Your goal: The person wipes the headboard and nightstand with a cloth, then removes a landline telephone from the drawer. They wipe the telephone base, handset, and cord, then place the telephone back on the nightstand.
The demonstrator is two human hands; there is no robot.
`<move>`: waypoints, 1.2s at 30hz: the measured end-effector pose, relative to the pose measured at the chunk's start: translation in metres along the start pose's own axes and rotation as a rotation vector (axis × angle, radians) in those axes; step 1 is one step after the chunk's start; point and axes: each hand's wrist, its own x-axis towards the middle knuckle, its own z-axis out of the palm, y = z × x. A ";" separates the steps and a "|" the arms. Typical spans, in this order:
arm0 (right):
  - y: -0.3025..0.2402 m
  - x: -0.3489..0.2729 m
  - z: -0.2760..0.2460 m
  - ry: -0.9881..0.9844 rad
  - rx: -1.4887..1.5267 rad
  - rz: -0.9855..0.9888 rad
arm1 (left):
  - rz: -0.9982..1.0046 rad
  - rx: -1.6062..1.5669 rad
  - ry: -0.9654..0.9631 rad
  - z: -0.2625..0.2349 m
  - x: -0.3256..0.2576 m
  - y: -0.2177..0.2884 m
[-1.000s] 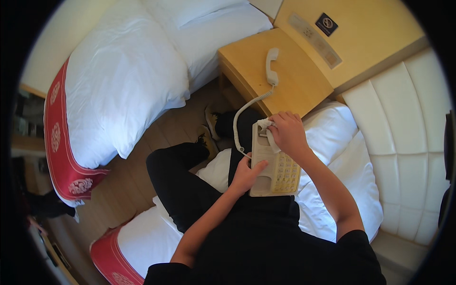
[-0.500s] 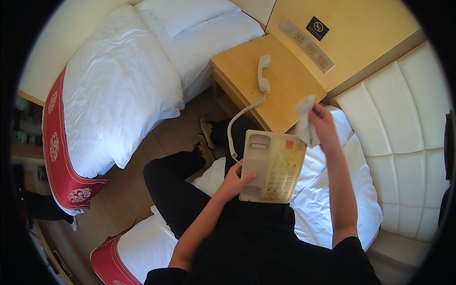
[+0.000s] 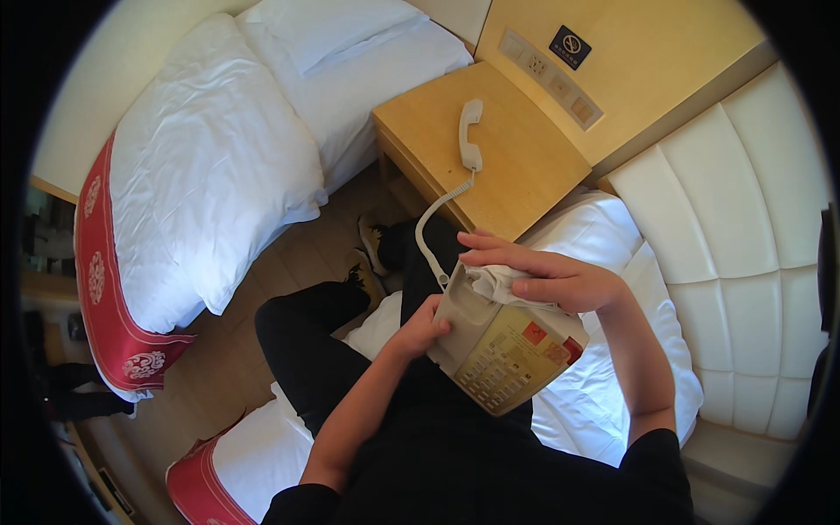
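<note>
Above my lap is a cream desk telephone base [image 3: 497,363], tilted, with a yellowish keypad panel and a small red label. My left hand [image 3: 422,330] grips its left side, thumb on the front face. Across its top edge my right hand [image 3: 556,278] presses a crumpled white cloth [image 3: 499,283], fingers stretched over it. The cloth is partly hidden under those fingers. The handset [image 3: 471,136] lies off its cradle on the wooden nightstand [image 3: 516,175]. A coiled cord [image 3: 423,227] runs from it down to the base by my left hand.
I sit on a bed with white bedding [image 3: 595,394], a padded cream headboard [image 3: 722,210] at the right. Another white bed [image 3: 210,166] with a red patterned runner [image 3: 98,271] stands at the left. Behind the nightstand, the wooden panel holds a socket strip [image 3: 549,77].
My right hand has brought the cloth from beside the telephone onto its top edge. The telephone base has turned and tilted in my left hand.
</note>
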 end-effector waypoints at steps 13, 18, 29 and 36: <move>0.052 0.042 0.002 -0.120 1.009 0.225 | -0.207 -0.174 -0.202 -0.012 0.020 -0.030; 0.069 0.035 0.026 0.146 1.272 0.021 | -0.088 -0.387 -0.197 -0.023 0.024 -0.058; 0.076 0.049 0.069 0.910 0.852 0.025 | -0.070 -0.351 0.353 0.033 0.004 -0.010; 0.108 0.051 0.119 0.853 0.359 -0.138 | 0.088 -0.705 0.273 0.029 -0.002 0.022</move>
